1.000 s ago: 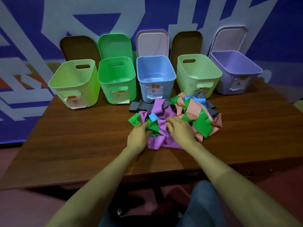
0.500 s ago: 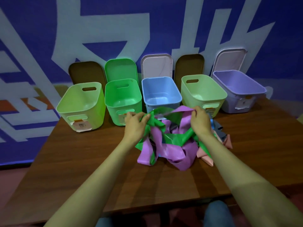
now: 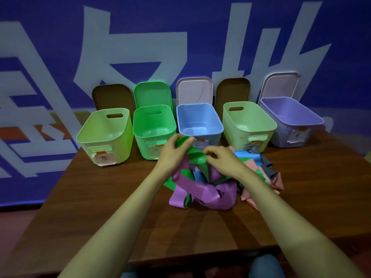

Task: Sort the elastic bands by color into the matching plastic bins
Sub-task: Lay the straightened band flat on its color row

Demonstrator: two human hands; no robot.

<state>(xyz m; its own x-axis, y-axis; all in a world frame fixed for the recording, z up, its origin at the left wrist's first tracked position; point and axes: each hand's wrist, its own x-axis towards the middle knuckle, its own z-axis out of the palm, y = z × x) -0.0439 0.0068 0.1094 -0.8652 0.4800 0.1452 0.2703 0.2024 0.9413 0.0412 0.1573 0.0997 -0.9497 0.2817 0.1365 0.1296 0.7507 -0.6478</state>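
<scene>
Green band [image 3: 197,157], wide, glossy and crumpled, is lifted just before the blue bin [image 3: 198,117]. Left hand [image 3: 172,155] grips its top; right hand [image 3: 222,159] pinches a lower fold. Purple bands [image 3: 202,190] tangle beneath, pink band [image 3: 250,166] rightward.

a brown wooden table [image 3: 80,207] carries a row along its far edge: light green bin [image 3: 112,145], green bin [image 3: 144,145], blue bin [image 3: 198,117], pale green bin [image 3: 236,141], purple bin [image 3: 281,137]. a tangled pile of elastic bands [image 3: 202,191] lies just before them.
</scene>
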